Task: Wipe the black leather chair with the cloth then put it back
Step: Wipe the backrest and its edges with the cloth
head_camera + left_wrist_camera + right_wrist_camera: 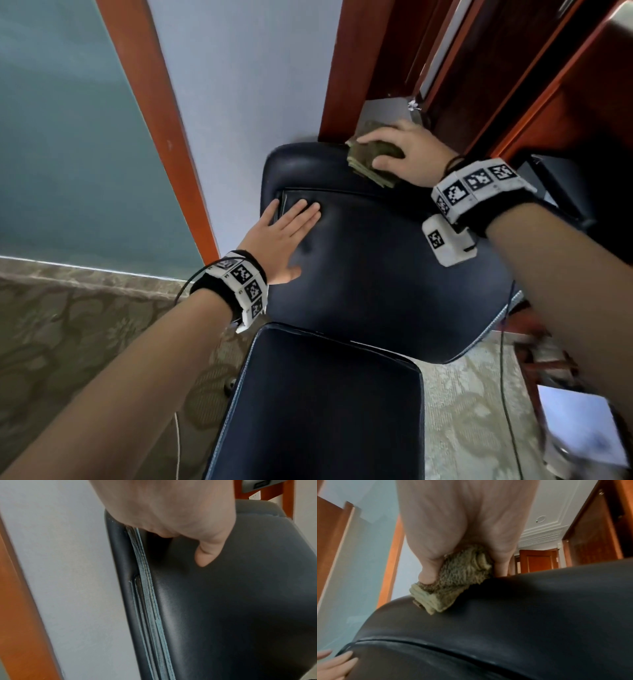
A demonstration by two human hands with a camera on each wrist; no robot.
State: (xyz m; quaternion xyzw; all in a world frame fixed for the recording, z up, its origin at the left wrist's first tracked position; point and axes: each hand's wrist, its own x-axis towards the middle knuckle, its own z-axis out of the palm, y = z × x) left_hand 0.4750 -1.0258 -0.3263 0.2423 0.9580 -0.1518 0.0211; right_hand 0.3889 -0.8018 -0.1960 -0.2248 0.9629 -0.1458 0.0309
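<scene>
The black leather chair (370, 260) fills the middle of the head view, its backrest (505, 628) facing me and its seat (318, 411) below. My right hand (407, 150) grips a folded olive-green cloth (371, 159) and holds it against the top right edge of the backrest. In the right wrist view the thumb curls over the cloth (453, 577). My left hand (284, 236) lies flat with straight fingers on the upper left of the backrest, beside the stitched seam (147, 588). Its fingers are hidden in the left wrist view.
A pale wall (246, 85) stands right behind the chair. An orange wooden frame (150, 102) with frosted glass (68, 154) is on the left, dark wooden furniture (513, 85) on the right. Patterned carpet (68, 342) covers the floor, with cables (507, 394) at the right.
</scene>
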